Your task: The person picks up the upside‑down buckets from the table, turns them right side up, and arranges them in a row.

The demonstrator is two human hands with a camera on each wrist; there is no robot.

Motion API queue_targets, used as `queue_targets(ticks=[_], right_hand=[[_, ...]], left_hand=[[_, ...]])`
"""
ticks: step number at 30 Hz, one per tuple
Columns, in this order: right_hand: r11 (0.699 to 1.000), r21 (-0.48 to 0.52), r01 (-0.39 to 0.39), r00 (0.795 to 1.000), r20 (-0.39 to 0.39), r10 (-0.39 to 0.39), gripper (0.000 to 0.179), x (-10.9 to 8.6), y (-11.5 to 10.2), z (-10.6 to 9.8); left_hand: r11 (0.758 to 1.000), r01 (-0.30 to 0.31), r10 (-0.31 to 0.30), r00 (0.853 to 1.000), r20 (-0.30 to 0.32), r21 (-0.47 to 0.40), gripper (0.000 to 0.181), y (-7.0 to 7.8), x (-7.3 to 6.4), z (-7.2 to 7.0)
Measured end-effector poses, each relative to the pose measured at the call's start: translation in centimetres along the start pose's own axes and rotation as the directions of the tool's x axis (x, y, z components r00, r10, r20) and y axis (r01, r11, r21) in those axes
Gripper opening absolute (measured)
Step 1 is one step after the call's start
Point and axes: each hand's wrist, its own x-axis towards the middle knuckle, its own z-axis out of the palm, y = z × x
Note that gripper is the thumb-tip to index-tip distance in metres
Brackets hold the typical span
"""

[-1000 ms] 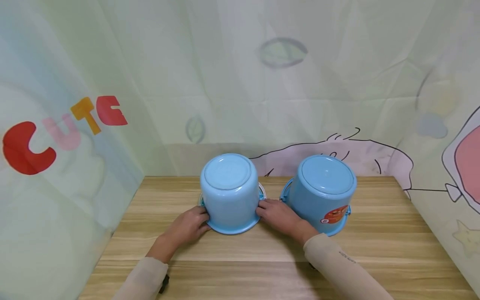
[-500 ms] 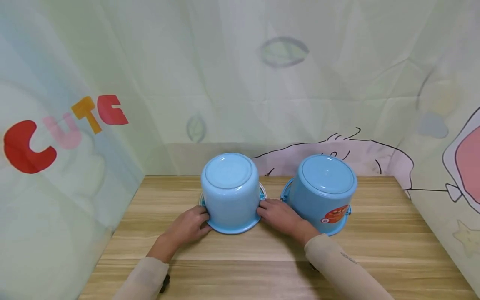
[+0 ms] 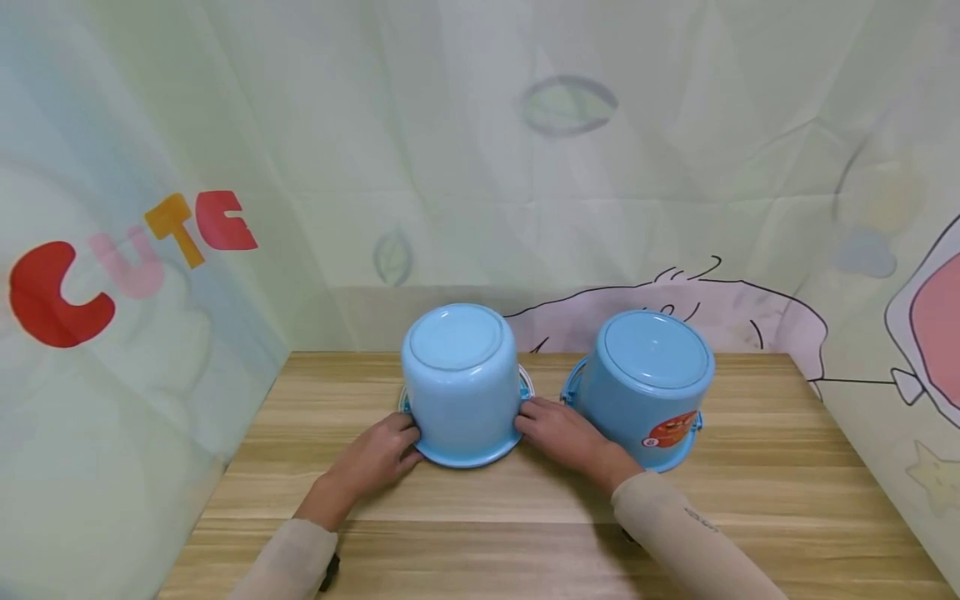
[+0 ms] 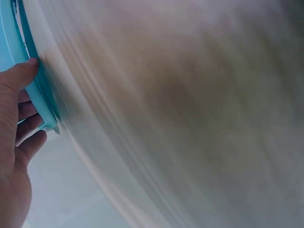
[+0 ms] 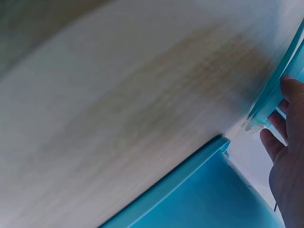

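Observation:
A light blue plastic bucket (image 3: 461, 400) stands upside down on the wooden table, its base facing up. My left hand (image 3: 377, 457) holds its rim at the left side, and my right hand (image 3: 564, 433) holds the rim at the right. In the left wrist view the thumb lies on the blue rim (image 4: 40, 99), with the fingers bent by the bucket's side. The right wrist view shows a similar hold on the rim (image 5: 273, 102). Part of the bucket's pale handle shows behind it.
Just right of my right hand, a second blue bucket (image 3: 652, 354) is also upside down, with a red-orange sticker (image 3: 670, 430) and its handle lying at the back. A printed curtain (image 3: 450, 167) hangs behind and at both sides of the wooden table (image 3: 480, 533).

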Motion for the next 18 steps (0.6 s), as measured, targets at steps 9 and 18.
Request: queue_targets(ticks=[9,18], right_hand=[[1.000,0.011,0.009,1.000,-0.010,-0.009,0.012,-0.04,-0.07,-0.18],[1.000,-0.015,0.019,1.000,-0.006,-0.019,0.018,-0.10,-0.02,-0.20]], left_hand=[[0.999,-0.036,0.037,0.997,-0.072,0.018,0.022,-0.05,-0.06,0.09],[0.999,-0.011,0.013,0.998,-0.060,0.035,0.017,0.19,-0.02,-0.02]])
